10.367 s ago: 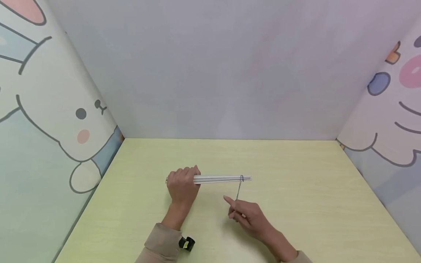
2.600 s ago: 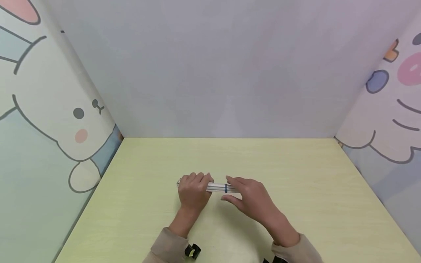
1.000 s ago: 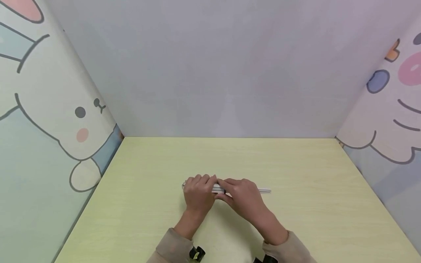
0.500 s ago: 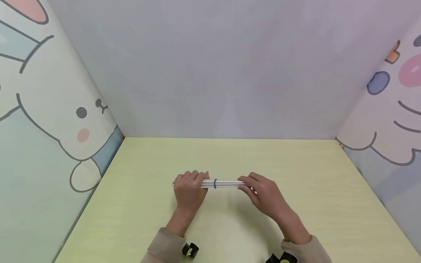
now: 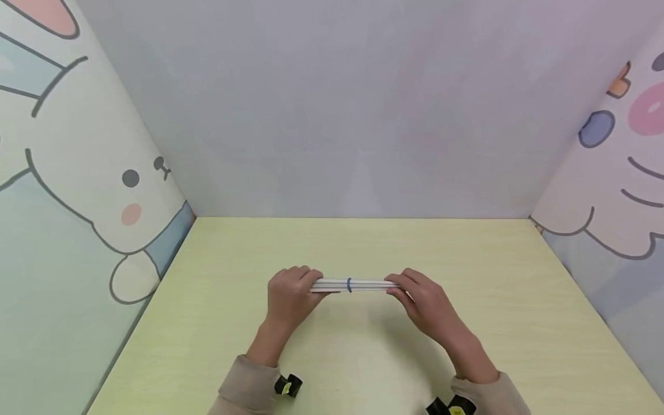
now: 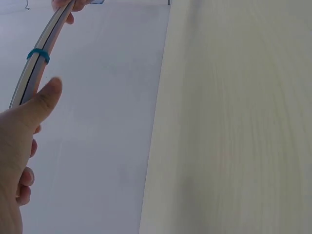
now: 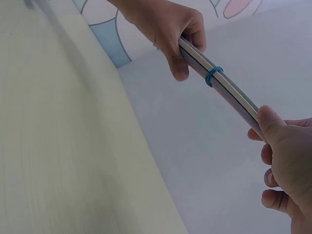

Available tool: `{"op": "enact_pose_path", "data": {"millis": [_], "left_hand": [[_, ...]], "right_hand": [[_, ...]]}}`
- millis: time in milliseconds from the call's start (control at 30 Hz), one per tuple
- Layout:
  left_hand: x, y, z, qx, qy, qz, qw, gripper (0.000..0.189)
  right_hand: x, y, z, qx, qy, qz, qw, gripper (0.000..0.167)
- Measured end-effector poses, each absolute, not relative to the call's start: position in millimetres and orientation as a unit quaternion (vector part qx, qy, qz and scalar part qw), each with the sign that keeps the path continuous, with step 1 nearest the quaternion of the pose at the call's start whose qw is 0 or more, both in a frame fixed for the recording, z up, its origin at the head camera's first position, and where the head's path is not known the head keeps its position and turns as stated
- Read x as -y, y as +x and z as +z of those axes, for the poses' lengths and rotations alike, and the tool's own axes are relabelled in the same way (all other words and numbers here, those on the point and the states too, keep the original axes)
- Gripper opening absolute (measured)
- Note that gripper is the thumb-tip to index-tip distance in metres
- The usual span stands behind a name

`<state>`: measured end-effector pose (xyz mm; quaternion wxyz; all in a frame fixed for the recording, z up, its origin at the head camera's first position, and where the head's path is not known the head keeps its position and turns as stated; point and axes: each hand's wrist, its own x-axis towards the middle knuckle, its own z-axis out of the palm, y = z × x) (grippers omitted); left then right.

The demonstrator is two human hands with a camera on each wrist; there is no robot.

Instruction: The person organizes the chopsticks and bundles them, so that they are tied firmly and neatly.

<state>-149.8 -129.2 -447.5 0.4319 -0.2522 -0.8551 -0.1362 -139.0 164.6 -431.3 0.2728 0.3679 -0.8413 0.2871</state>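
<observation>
Several slim white chopsticks [image 5: 370, 285] lie side by side in one level bundle, held up over the table. A blue elastic band [image 5: 349, 285] circles them near the middle; it looks teal in the left wrist view, where the band [image 6: 40, 53] sits snug on the sticks. My left hand [image 5: 291, 294] grips the bundle's left end, thumb along the sticks and fingers curled beneath. At the other end my right hand [image 5: 426, 305] pinches the sticks between thumb and fingers. Both hands cover the chopstick ends.
Beneath the hands is a pale wooden table [image 5: 249, 248]. A plain grey-white wall [image 5: 358, 115] rises behind it, with cartoon-printed panels [image 5: 78, 190] at either side. Black camera mounts [image 5: 288, 385] sit at both wrists.
Earlier, my right hand pulled the band out from the bundle's right end; now it circles the middle. My right hand has slid back to the right end, and my left hand has moved left.
</observation>
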Motion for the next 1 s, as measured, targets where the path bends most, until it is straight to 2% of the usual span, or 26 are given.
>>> {"op": "enact_pose_path", "data": {"millis": [100, 200, 300, 433, 600, 1000], "left_hand": [[133, -151, -446, 0.849, -0.286, -0.151, 0.419, 0.048], [136, -151, -446, 0.851, -0.304, -0.158, 0.399, 0.051], [137, -150, -444, 0.858, -0.315, -0.159, 0.372, 0.046], [139, -150, -443, 0.868, -0.33, -0.163, 0.332, 0.035], [142, -153, -446, 0.878, -0.333, -0.17, 0.299, 0.033], [139, -161, -460, 0.925, -0.285, -0.168, 0.187, 0.031]], "right_hand": [[-166, -140, -432, 0.844, 0.367, 0.288, 0.264, 0.042], [-166, -141, -433, 0.85, 0.364, 0.285, 0.254, 0.044], [-168, -144, -434, 0.853, 0.363, 0.284, 0.246, 0.038], [-171, -147, -437, 0.854, 0.362, 0.292, 0.231, 0.022], [-175, -151, -445, 0.86, 0.35, 0.302, 0.215, 0.032], [-178, -174, -472, 0.866, 0.343, 0.313, 0.187, 0.029]]}}
